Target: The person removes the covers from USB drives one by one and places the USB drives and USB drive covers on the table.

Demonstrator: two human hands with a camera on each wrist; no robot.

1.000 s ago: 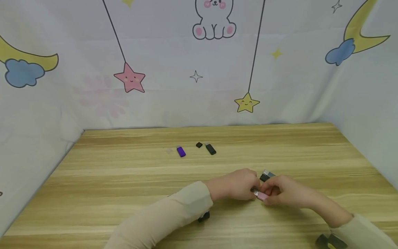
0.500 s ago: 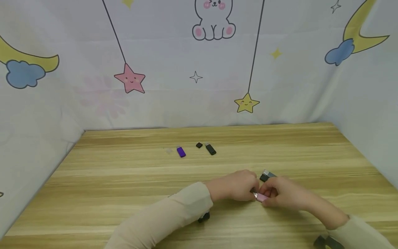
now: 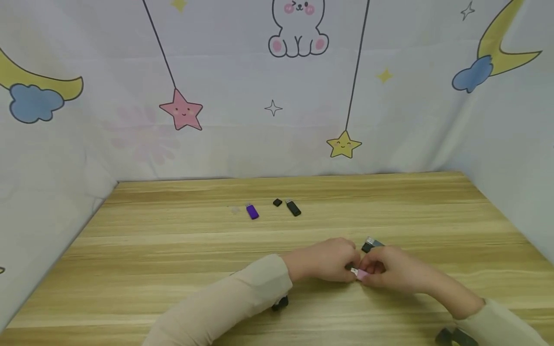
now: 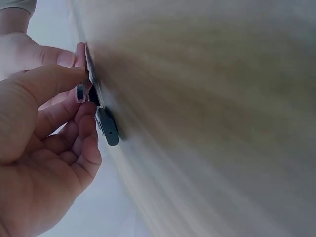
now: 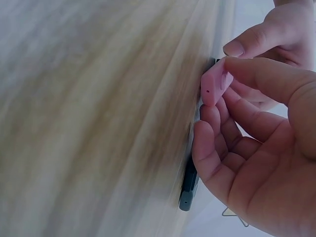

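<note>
In the head view my right hand [image 3: 400, 269] pinches a pink USB stick [image 3: 361, 274] between thumb and fingers, low over the table. Its metal plug [image 4: 80, 93] faces my left hand [image 3: 335, 259]. The left thumb and fingertips are curled at that plug end; whether a clear cap sits there is too small to tell. The right wrist view shows the pink body [image 5: 212, 86] between the right thumb and fingers. Just behind the right hand lies a dark grey USB stick [image 3: 372, 244], partly hidden by its fingers.
Farther back on the wooden table [image 3: 173, 230] lie a purple USB stick [image 3: 252, 211], a clear piece [image 3: 234, 210], a black USB stick [image 3: 293, 208] and a small black cap [image 3: 277, 203]. Dark objects show beside the left sleeve [image 3: 280, 303] and right sleeve. A printed curtain [image 3: 242, 144] stands behind.
The pink USB stick and the right hand have shifted slightly left, and the stick's plug end has turned a little. The left hand stays nearly in place at the plug end.
</note>
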